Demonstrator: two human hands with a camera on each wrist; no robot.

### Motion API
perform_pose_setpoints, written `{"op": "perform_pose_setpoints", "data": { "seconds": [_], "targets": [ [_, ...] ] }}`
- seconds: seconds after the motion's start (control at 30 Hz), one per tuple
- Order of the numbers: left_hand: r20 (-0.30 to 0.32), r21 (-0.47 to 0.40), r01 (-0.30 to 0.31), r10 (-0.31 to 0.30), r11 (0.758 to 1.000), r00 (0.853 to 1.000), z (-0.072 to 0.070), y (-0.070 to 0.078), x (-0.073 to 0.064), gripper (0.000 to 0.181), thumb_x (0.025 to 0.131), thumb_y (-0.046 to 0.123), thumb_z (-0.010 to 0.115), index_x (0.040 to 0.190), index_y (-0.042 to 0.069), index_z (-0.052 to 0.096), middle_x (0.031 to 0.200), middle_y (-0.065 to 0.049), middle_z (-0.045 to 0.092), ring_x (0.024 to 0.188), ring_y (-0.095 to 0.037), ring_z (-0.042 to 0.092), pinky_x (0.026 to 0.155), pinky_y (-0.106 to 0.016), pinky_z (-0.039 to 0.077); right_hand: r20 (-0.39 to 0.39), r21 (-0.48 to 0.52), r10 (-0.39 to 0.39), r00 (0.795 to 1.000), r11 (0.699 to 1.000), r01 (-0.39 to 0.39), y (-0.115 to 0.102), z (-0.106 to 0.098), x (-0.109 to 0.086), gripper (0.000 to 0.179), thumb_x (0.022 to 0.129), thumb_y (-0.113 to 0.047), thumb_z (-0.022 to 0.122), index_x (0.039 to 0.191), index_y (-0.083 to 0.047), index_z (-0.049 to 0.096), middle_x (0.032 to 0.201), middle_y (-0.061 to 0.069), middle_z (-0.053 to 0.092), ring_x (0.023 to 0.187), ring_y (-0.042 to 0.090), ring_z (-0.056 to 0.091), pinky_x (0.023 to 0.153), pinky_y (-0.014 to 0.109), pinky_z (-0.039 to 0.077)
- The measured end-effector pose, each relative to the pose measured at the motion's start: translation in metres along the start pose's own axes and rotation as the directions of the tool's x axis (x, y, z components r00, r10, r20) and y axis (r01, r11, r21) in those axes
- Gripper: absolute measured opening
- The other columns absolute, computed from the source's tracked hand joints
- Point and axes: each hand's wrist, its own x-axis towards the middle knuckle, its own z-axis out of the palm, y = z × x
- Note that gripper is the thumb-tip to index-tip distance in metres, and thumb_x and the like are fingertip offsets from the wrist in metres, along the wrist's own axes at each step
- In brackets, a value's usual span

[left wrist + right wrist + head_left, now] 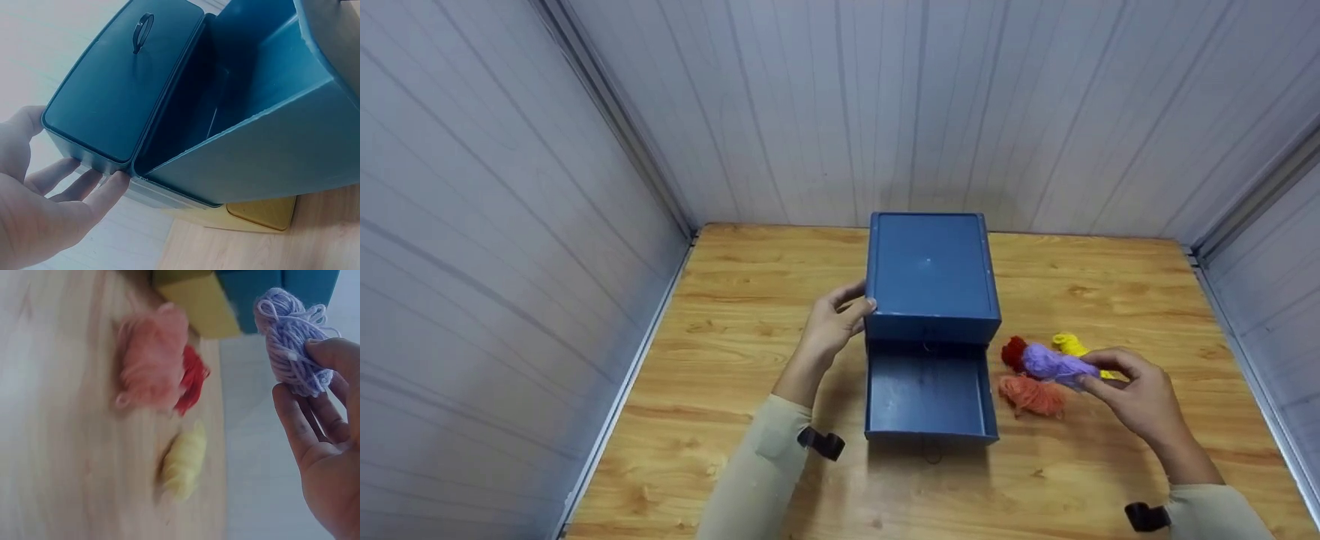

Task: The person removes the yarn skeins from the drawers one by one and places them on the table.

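A blue drawer cabinet [933, 266] stands on the table. Its upper drawer [121, 84] is closed and carries a loop pull, while the drawer [928, 394] below it is pulled out with its bare floor showing. My left hand [834, 319] rests on the cabinet's left side, thumb by the top front corner, fingertips against the side wall. To the right of the cabinet, my right hand [1140, 394] pinches a purple yarn skein [292, 343] between thumb and fingers, raised over the table. Beneath and around it lie salmon yarn [1033, 395], red yarn [1013, 352] and yellow yarn [1069, 345].
A yellow lower section [261, 212] of the cabinet shows under the open drawer. The wood-grain table [720, 360] is bounded by a pale panel wall [795, 112] at the back and by panels on both sides.
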Motion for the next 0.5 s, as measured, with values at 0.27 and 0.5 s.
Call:
{"op": "perform_pose_setpoints", "data": {
  "seconds": [0.27,0.5],
  "targets": [
    [0.017,-0.002,-0.004,0.004,1.000,1.000,0.000,-0.001,0.001,0.051,0.097,0.011,0.067,0.146,0.000,0.055,0.147,-0.018,0.056,0.128,-0.028,0.059,0.110,-0.048,0.049,-0.007,-0.057,0.121,0.993,0.991,-0.121,0.044,-0.010,-0.009,0.028,0.090,-0.013,0.081,0.115,-0.003,0.073,0.109,-0.004,0.069,0.096,-0.014,0.056,0.077,0.004,0.051],
    [0.004,-0.001,0.008,-0.008,1.000,1.000,0.000,-0.001,-0.001,0.051,0.097,0.010,0.068,0.145,0.001,0.055,0.147,-0.018,0.056,0.129,-0.029,0.059,0.109,-0.045,0.050,-0.028,-0.112,0.141,0.990,0.983,-0.143,0.066,-0.013,-0.016,0.026,0.089,-0.013,0.082,0.111,-0.002,0.074,0.107,0.004,0.072,0.091,-0.015,0.055,0.080,0.003,0.045]
  ]
}}
